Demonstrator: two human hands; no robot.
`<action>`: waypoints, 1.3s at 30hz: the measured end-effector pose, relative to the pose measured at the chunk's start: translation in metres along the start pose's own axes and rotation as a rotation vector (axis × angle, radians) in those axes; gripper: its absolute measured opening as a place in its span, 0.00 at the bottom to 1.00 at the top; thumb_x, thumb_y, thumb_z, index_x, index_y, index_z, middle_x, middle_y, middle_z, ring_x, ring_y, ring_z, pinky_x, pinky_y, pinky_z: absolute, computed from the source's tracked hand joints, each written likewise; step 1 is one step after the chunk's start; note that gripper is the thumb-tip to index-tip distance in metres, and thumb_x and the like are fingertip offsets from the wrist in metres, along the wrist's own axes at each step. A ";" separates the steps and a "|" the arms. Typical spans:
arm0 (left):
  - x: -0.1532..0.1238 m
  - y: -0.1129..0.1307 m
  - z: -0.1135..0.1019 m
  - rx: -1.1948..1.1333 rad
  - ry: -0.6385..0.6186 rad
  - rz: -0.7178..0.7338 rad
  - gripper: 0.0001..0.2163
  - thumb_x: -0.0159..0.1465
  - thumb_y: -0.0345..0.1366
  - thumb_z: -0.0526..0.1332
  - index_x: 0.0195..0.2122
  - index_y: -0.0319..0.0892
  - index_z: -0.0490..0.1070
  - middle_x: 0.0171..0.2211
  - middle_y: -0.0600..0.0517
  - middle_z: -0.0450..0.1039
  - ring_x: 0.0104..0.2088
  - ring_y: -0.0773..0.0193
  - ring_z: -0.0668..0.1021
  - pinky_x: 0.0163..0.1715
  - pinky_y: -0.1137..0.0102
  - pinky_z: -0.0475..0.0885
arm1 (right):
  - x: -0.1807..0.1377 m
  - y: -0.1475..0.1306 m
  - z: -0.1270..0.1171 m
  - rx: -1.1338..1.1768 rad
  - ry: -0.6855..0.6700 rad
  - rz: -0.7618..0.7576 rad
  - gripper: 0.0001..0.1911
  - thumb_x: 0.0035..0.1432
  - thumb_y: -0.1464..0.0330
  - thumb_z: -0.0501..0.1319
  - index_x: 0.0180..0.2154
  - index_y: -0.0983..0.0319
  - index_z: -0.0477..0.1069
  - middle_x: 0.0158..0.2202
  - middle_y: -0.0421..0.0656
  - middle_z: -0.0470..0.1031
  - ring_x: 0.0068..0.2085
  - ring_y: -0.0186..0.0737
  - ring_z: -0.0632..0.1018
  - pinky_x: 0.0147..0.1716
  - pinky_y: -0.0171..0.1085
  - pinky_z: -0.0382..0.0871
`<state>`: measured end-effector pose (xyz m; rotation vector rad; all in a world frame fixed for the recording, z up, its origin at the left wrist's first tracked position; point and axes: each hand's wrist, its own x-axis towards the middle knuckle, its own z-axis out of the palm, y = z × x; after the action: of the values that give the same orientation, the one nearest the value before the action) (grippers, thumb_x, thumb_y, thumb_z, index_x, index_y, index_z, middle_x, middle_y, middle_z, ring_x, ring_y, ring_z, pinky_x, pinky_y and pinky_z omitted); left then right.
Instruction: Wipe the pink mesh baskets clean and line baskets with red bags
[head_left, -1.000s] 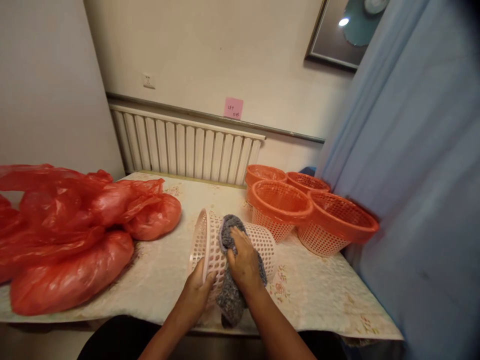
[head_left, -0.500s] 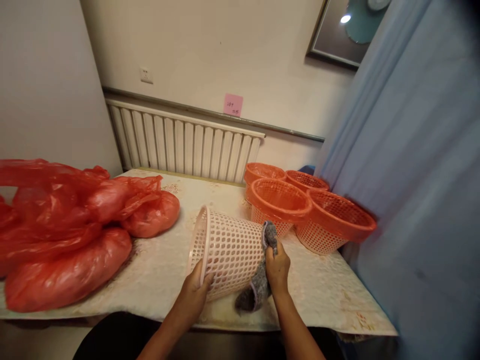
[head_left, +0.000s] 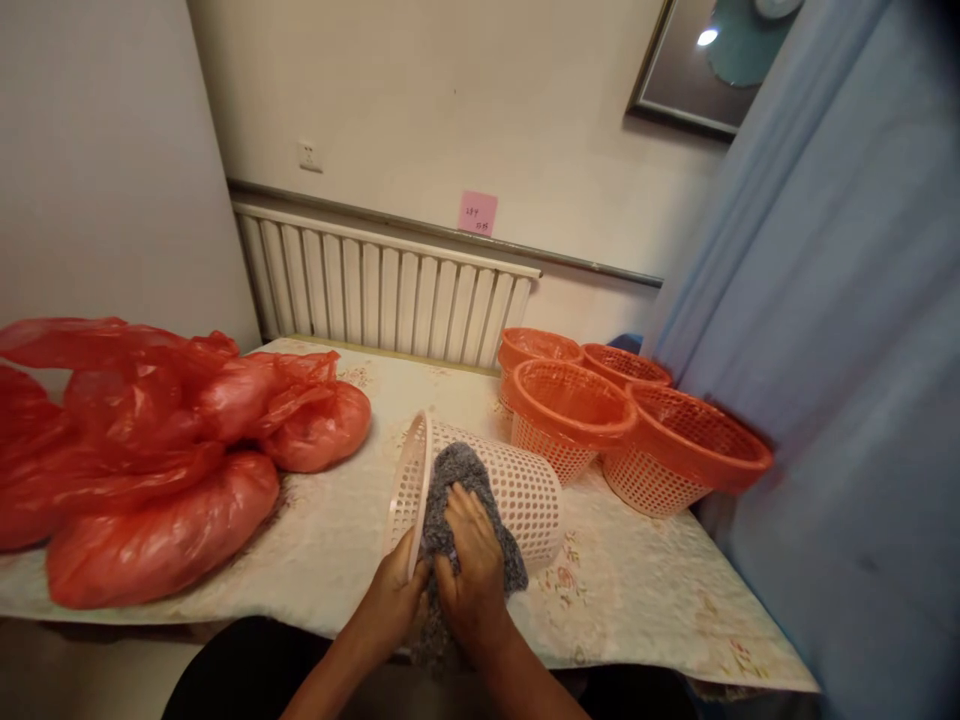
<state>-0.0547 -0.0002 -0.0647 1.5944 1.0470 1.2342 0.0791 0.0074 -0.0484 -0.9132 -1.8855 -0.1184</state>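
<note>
A pale pink perforated plastic basket (head_left: 531, 498) lies on its side on the table, its mouth turned left. My left hand (head_left: 391, 592) is closed round the near part of its rim. Over the basket's side, close to the rim, a grey cloth (head_left: 459, 468) is spread under my right hand (head_left: 474, 560). That hand presses the cloth against the holes, fingers bent over it. Part of the cloth hangs down blurred between my wrists, below the basket.
Several baskets lined with red bags, such as this front one (head_left: 574, 405), stand at the right beside a blue curtain (head_left: 840, 400). Full red plastic bags (head_left: 165, 530) are heaped at the left. A radiator (head_left: 382, 290) runs behind the cloth-covered table (head_left: 330, 560).
My right hand has moved left with the grey cloth, from the basket's base to its side near the rim. My left hand keeps hold of the rim. The view has shifted slightly.
</note>
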 end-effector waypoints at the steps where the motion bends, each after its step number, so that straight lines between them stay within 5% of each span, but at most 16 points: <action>1: -0.001 -0.003 -0.001 0.003 0.000 0.003 0.22 0.66 0.41 0.52 0.60 0.38 0.60 0.59 0.44 0.66 0.61 0.52 0.65 0.61 0.57 0.59 | 0.007 -0.004 0.001 0.008 -0.007 -0.010 0.28 0.48 0.79 0.50 0.54 0.68 0.64 0.58 0.53 0.66 0.62 0.46 0.62 0.60 0.54 0.58; 15: -0.018 -0.036 -0.004 -0.034 -0.088 0.079 0.21 0.64 0.38 0.56 0.59 0.43 0.63 0.59 0.47 0.66 0.60 0.52 0.67 0.61 0.59 0.59 | 0.069 0.009 0.008 -0.010 -0.089 0.205 0.24 0.54 0.75 0.52 0.53 0.69 0.67 0.55 0.52 0.70 0.57 0.45 0.69 0.59 0.47 0.62; 19: -0.016 -0.028 -0.003 -0.089 -0.125 -0.008 0.23 0.62 0.34 0.57 0.60 0.43 0.62 0.59 0.48 0.67 0.61 0.52 0.65 0.61 0.58 0.59 | 0.058 0.004 0.008 -0.048 -0.049 0.161 0.24 0.53 0.76 0.52 0.52 0.69 0.68 0.56 0.53 0.69 0.59 0.44 0.68 0.60 0.48 0.59; 26: 0.009 0.005 0.007 -0.020 0.073 -0.068 0.24 0.59 0.31 0.54 0.58 0.39 0.62 0.58 0.47 0.68 0.62 0.53 0.64 0.63 0.57 0.54 | 0.040 0.006 0.001 -0.047 -0.043 0.110 0.25 0.50 0.78 0.51 0.52 0.70 0.67 0.56 0.52 0.68 0.61 0.43 0.65 0.61 0.48 0.58; 31: 0.010 0.012 0.006 -0.014 0.052 -0.097 0.22 0.62 0.39 0.55 0.56 0.36 0.62 0.55 0.44 0.71 0.56 0.52 0.70 0.59 0.57 0.60 | 0.036 0.040 -0.009 -0.041 -0.047 0.220 0.27 0.51 0.77 0.51 0.55 0.65 0.66 0.57 0.48 0.68 0.60 0.42 0.65 0.61 0.47 0.57; 36: 0.007 0.008 0.005 0.019 0.039 -0.132 0.22 0.62 0.39 0.55 0.57 0.36 0.62 0.53 0.43 0.72 0.54 0.53 0.72 0.57 0.59 0.64 | 0.027 0.101 -0.034 -0.125 0.018 0.510 0.26 0.53 0.72 0.52 0.54 0.65 0.68 0.55 0.51 0.70 0.57 0.45 0.69 0.58 0.45 0.60; 39: 0.006 0.006 0.007 0.042 0.059 -0.126 0.21 0.62 0.39 0.55 0.55 0.36 0.63 0.52 0.44 0.72 0.54 0.53 0.72 0.57 0.59 0.64 | 0.016 0.131 -0.052 -0.180 0.072 0.698 0.21 0.55 0.68 0.50 0.48 0.65 0.72 0.46 0.51 0.76 0.48 0.47 0.75 0.49 0.43 0.67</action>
<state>-0.0458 0.0033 -0.0586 1.5069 1.1993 1.1868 0.1975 0.0850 -0.0489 -1.6142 -1.4118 0.1036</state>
